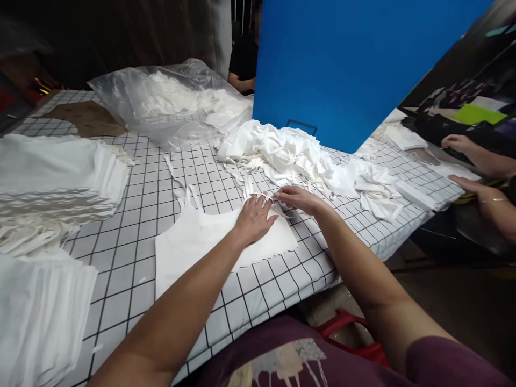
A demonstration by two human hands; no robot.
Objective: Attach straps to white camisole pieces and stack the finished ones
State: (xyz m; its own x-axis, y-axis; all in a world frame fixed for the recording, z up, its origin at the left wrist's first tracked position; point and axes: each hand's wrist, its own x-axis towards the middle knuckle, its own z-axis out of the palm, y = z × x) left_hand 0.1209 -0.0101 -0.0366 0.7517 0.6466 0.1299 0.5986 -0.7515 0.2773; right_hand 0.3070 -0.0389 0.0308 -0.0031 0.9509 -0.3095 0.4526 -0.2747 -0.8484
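A white cut fabric piece with thin straps lies flat on the checked table in front of me. My left hand rests palm down on its far right part, fingers spread. My right hand sits just beyond it, fingertips pinching a thin strap or edge of the fabric at the piece's upper right corner. Both hands almost touch each other.
A heap of loose white fabric pieces lies behind my hands. A clear plastic bag of white scraps sits at the back. Stacks of white cloth fill the left. A blue panel stands behind; another person's hands are at right.
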